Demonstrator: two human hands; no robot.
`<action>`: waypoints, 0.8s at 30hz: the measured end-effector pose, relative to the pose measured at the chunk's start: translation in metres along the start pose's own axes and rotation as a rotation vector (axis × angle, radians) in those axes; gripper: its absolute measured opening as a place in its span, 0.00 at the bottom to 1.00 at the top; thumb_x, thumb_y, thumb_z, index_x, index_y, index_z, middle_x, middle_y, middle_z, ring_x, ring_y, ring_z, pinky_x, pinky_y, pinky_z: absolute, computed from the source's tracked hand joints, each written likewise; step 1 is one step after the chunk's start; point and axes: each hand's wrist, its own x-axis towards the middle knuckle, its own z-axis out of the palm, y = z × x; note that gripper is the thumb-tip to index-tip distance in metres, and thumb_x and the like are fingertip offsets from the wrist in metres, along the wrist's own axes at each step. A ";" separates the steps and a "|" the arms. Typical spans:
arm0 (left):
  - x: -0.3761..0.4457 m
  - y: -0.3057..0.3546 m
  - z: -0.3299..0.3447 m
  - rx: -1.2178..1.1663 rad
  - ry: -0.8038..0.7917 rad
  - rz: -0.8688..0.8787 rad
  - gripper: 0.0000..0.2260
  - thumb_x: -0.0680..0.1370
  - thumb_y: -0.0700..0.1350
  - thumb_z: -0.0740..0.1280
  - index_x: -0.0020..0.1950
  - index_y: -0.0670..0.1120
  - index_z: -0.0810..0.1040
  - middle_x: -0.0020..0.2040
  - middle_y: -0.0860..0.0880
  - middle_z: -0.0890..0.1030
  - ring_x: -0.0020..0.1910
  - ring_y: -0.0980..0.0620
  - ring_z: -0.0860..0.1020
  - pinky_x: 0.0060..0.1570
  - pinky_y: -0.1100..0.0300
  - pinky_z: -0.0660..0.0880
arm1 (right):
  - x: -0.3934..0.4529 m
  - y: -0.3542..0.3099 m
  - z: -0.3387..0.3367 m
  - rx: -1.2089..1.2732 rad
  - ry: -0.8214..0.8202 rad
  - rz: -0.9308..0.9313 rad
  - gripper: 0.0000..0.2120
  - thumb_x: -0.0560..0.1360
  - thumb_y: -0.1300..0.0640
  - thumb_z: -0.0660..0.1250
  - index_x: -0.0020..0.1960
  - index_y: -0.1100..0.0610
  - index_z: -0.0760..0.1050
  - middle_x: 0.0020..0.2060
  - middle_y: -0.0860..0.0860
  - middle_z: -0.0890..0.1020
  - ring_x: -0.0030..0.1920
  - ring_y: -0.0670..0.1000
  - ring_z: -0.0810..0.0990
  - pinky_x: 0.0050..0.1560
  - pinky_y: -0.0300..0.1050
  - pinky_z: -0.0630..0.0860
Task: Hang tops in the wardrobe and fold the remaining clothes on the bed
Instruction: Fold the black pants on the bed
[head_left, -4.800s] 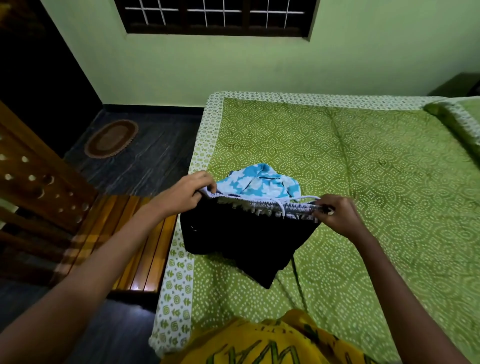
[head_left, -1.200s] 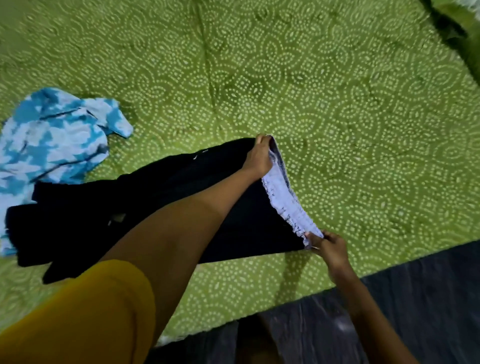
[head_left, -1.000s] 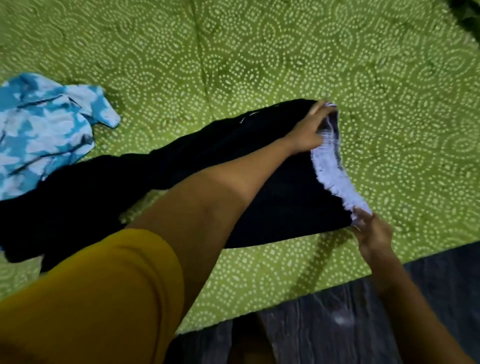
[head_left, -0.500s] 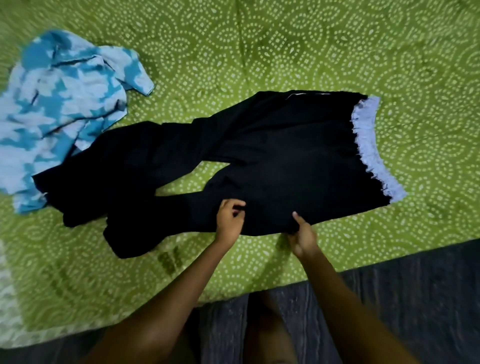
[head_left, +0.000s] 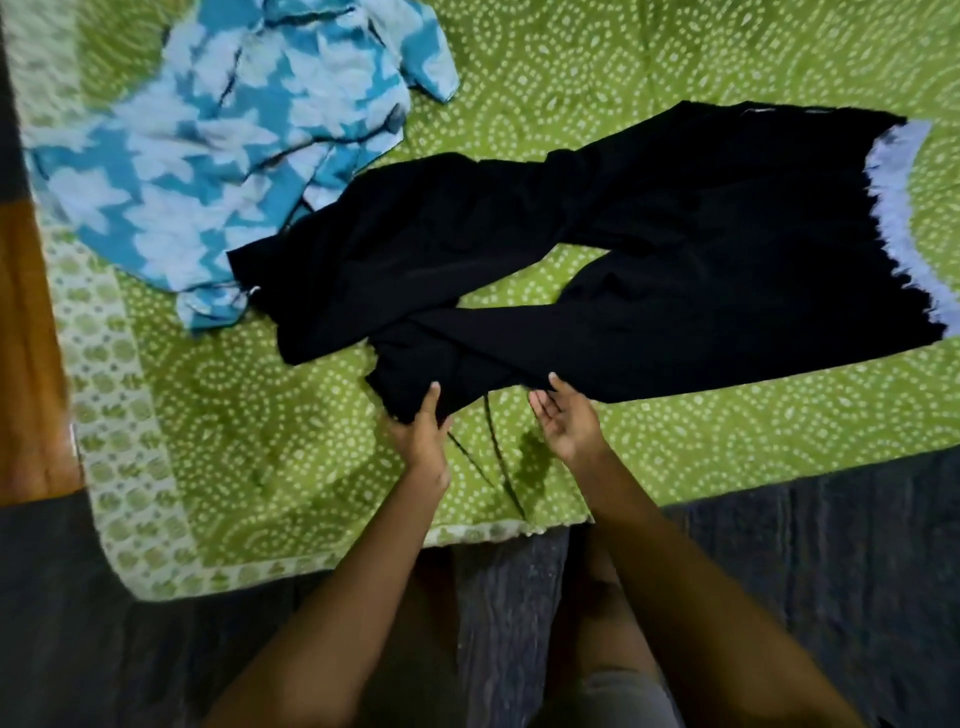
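Near the bed's (head_left: 363, 540) front edge, left hand (head_left: 420, 431) grips black trousers (head_left: 675, 270).

**Around the work area**

At 12 o'clock and across the middle you have the green bedsheet (head_left: 675, 62), covered in white dotted swirls. Its pale patterned border (head_left: 109, 415) runs down the 9 o'clock side and turns along the near edge toward 6 o'clock. Beyond that border, at 9 o'clock, you see a strip of brown wooden board (head_left: 26, 338). From 5 to 7 o'clock lies the dark grey floor (head_left: 831, 545).
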 end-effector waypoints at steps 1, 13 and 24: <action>0.004 0.008 -0.003 0.051 -0.029 0.025 0.34 0.75 0.39 0.70 0.75 0.48 0.56 0.70 0.48 0.68 0.65 0.46 0.72 0.59 0.47 0.74 | -0.002 0.008 0.005 0.005 -0.023 0.017 0.03 0.78 0.62 0.62 0.48 0.59 0.74 0.54 0.53 0.76 0.60 0.57 0.76 0.60 0.38 0.74; 0.008 0.021 -0.087 0.068 -0.160 0.021 0.05 0.76 0.34 0.66 0.44 0.43 0.74 0.47 0.46 0.79 0.46 0.50 0.78 0.36 0.65 0.78 | -0.048 0.040 -0.036 0.026 0.019 0.045 0.05 0.74 0.64 0.64 0.41 0.61 0.77 0.41 0.56 0.81 0.45 0.52 0.81 0.49 0.42 0.79; -0.004 0.016 -0.089 -0.551 -0.053 -0.363 0.12 0.80 0.42 0.59 0.41 0.39 0.74 0.39 0.44 0.79 0.33 0.49 0.81 0.34 0.61 0.80 | -0.052 0.052 0.030 -1.112 0.087 -0.997 0.10 0.71 0.62 0.71 0.49 0.64 0.74 0.46 0.58 0.78 0.45 0.51 0.76 0.50 0.38 0.72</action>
